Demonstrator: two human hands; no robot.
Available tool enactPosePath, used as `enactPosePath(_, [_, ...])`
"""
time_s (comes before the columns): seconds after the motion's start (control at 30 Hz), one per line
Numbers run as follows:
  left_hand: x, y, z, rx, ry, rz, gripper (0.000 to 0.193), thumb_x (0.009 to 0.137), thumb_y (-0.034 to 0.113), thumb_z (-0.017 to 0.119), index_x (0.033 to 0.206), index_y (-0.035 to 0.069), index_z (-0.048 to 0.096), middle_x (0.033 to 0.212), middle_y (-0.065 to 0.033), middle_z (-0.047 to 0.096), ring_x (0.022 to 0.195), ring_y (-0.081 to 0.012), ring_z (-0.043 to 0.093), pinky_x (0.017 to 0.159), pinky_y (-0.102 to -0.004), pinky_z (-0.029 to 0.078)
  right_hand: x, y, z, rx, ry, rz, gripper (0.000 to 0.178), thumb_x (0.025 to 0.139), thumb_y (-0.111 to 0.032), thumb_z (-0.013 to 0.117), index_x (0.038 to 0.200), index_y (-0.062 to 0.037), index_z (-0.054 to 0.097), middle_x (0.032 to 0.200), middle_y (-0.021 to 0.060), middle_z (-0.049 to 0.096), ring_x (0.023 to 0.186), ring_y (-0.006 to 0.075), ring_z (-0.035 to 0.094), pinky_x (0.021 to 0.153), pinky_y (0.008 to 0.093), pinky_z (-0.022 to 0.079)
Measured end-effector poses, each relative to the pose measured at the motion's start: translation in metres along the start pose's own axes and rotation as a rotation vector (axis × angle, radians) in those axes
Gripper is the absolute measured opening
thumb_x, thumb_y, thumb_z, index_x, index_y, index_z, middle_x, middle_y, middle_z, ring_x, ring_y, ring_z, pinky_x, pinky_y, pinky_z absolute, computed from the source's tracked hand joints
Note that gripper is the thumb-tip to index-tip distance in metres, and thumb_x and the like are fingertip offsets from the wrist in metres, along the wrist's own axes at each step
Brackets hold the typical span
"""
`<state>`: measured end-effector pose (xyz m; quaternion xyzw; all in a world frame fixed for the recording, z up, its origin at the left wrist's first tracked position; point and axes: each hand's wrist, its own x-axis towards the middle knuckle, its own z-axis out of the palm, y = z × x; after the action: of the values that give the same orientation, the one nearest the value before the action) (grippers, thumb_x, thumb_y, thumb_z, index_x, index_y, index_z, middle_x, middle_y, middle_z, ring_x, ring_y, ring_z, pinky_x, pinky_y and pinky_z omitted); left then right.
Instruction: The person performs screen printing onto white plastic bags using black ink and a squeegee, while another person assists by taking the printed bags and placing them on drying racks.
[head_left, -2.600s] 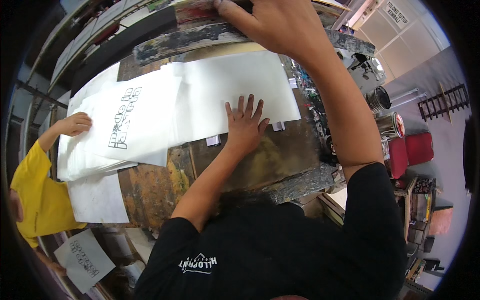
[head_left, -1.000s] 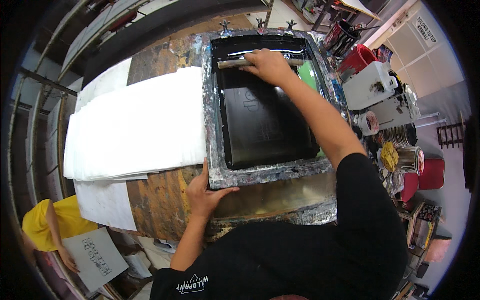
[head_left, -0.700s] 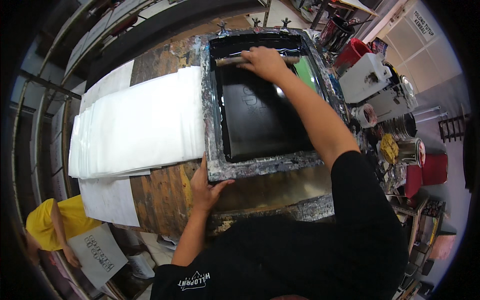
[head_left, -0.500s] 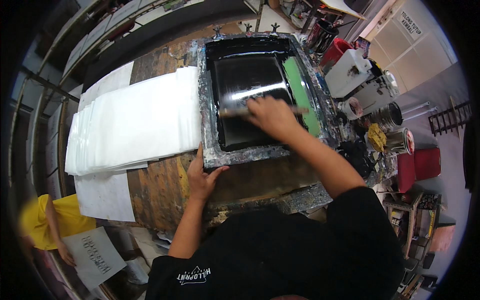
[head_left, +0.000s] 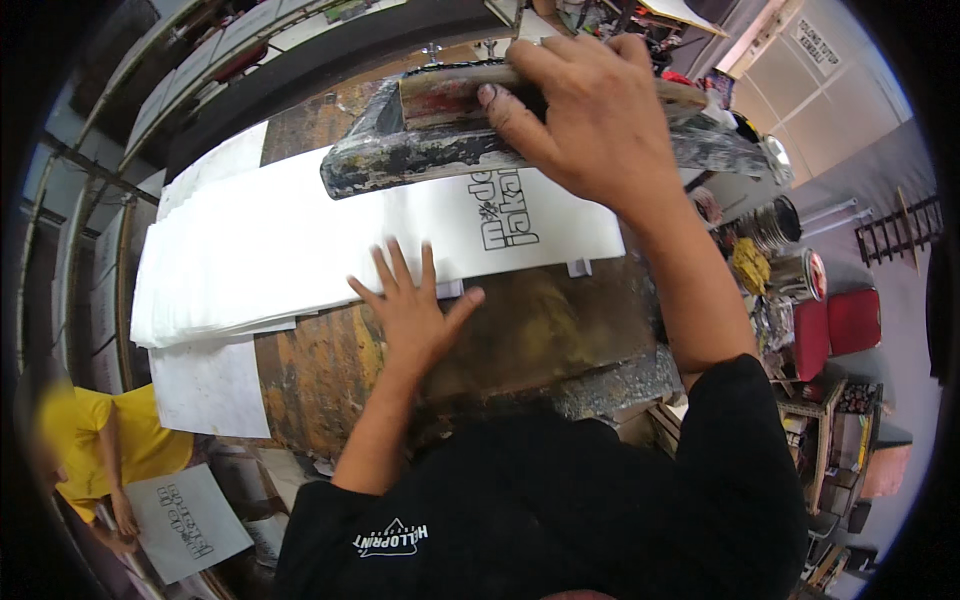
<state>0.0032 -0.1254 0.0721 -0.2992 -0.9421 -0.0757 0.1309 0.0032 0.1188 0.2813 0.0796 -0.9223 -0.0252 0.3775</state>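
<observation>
My right hand (head_left: 600, 125) is closed around the wooden handle of a squeegee (head_left: 435, 100) at the top of the view. Just below the squeegee, the paint-stained screen frame (head_left: 410, 158) is tilted up off the table; its mesh is mostly hidden. Under the raised frame lies a white sheet (head_left: 585, 230) with fresh black lettering, partly covered by the frame and my right hand. My left hand (head_left: 408, 320) holds nothing, its fingers spread, with the fingertips over the near edge of the white sheets. Small white tabs (head_left: 579, 268) sit along the printed sheet's near edge.
A fanned stack of white sheets (head_left: 230, 250) covers the left of the stained wooden table (head_left: 330, 370). Tins (head_left: 800, 275) and a yellow lump (head_left: 750, 262) stand to the right. At lower left, a person in yellow (head_left: 120, 440) handles a printed sheet (head_left: 190, 520). Racks flank the left.
The screen frame has swung up from lying flat, uncovering the printed sheet. My right hand and squeegee moved up and away. My left hand left the frame's near corner and spread its fingers.
</observation>
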Motion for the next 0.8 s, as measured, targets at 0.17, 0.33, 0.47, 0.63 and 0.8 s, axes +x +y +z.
enactPosePath(0.17, [0.001, 0.003, 0.019, -0.22, -0.184, -0.057, 0.123, 0.09, 0.088, 0.056, 0.163, -0.009, 0.037, 0.172, -0.0259, 0.036, 0.166, -0.0397, 0.021, 0.124, -0.0752, -0.015, 0.04, 0.018, -0.004, 0.015, 0.015, -0.057, 0.043, 0.099, -0.045, 0.069, 0.122, -0.0089, 0.072, 0.094, 0.0143, 0.074, 0.094, 0.037, 0.07, 0.084, 0.0498, 0.046])
enactPosePath(0.33, [0.059, 0.004, -0.01, -0.436, 0.312, 0.007, 0.06, 0.099, 0.034, 0.08, 0.133, -0.014, 0.067, 0.14, -0.0283, 0.069, 0.143, -0.0403, 0.059, 0.133, -0.0641, 0.008, 0.081, 0.023, -0.012, 0.203, -0.256, 0.269, 0.044, 0.103, -0.04, 0.059, 0.072, -0.0096, 0.062, 0.06, 0.002, 0.058, 0.05, 0.0145, 0.045, 0.05, 0.0341, 0.039])
enactPosePath(0.47, [0.032, -0.048, -0.024, -0.52, 0.401, -0.25, 0.048, 0.099, 0.025, 0.08, 0.135, -0.005, 0.071, 0.139, -0.0235, 0.071, 0.14, -0.0371, 0.063, 0.133, -0.0616, 0.011, 0.069, 0.014, -0.013, 0.193, -0.102, 0.059, 0.044, 0.103, -0.041, 0.059, 0.074, -0.0077, 0.065, 0.062, 0.0045, 0.061, 0.053, 0.0167, 0.05, 0.058, 0.0371, 0.045])
enactPosePath(0.63, [-0.018, -0.165, -0.057, -0.176, 0.327, -0.558, 0.052, 0.099, 0.024, 0.08, 0.145, 0.002, 0.067, 0.148, -0.0204, 0.067, 0.142, -0.0346, 0.061, 0.132, -0.0547, 0.023, 0.049, 0.011, -0.023, 0.102, -0.135, 0.111, 0.043, 0.103, -0.046, 0.059, 0.087, -0.0059, 0.066, 0.069, 0.0095, 0.065, 0.066, 0.0225, 0.059, 0.083, 0.0445, 0.048])
enactPosePath(0.8, [0.009, -0.132, -0.077, -0.939, 0.471, -0.423, 0.088, 0.094, 0.012, 0.085, 0.168, 0.005, 0.038, 0.143, -0.0203, 0.065, 0.131, -0.0321, 0.064, 0.111, -0.0451, 0.053, 0.042, 0.009, -0.017, 0.129, -0.088, 0.117, 0.046, 0.103, -0.049, 0.06, 0.107, -0.0037, 0.066, 0.08, 0.015, 0.069, 0.077, 0.0279, 0.063, 0.081, 0.0457, 0.048])
